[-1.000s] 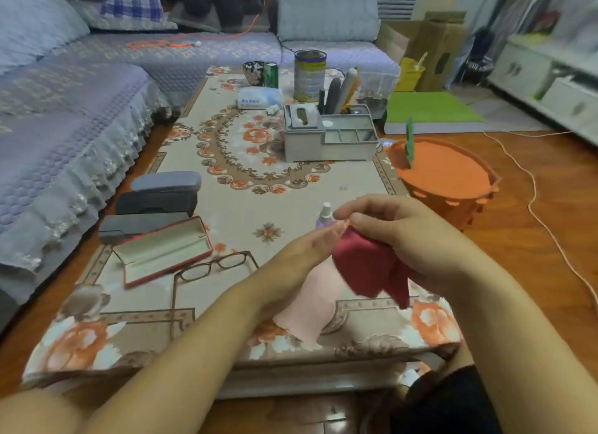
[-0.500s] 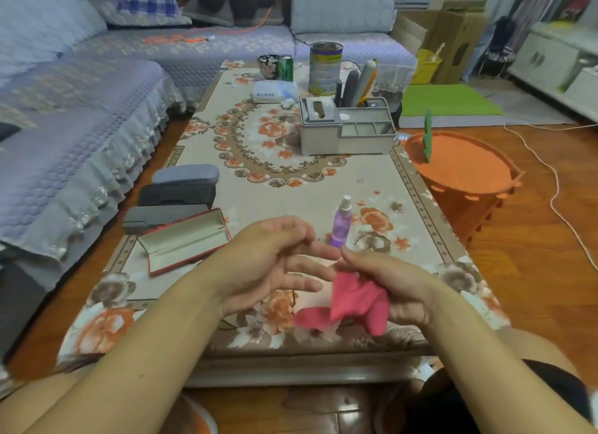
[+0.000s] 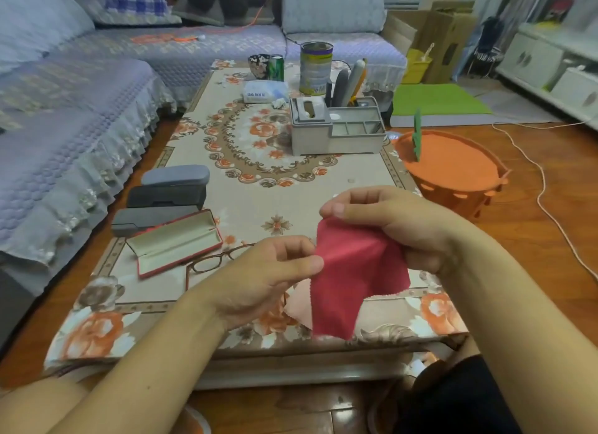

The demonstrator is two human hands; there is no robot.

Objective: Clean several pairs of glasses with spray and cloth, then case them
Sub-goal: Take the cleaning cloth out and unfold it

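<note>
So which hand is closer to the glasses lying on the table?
Left. The left hand is right beside the glasses, covering their right end in this view, and pinches the red cloth. The right hand holds the cloth's top, farther right.

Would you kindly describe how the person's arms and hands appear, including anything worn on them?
Both forearms are bare as far as the frame's bottom edge, with no sleeves in view. The left hand and the right hand carry no gloves, rings, watch or bracelet that I can see. The fingernails are short and unpainted. A few small dark spots mark the left forearm.
</note>
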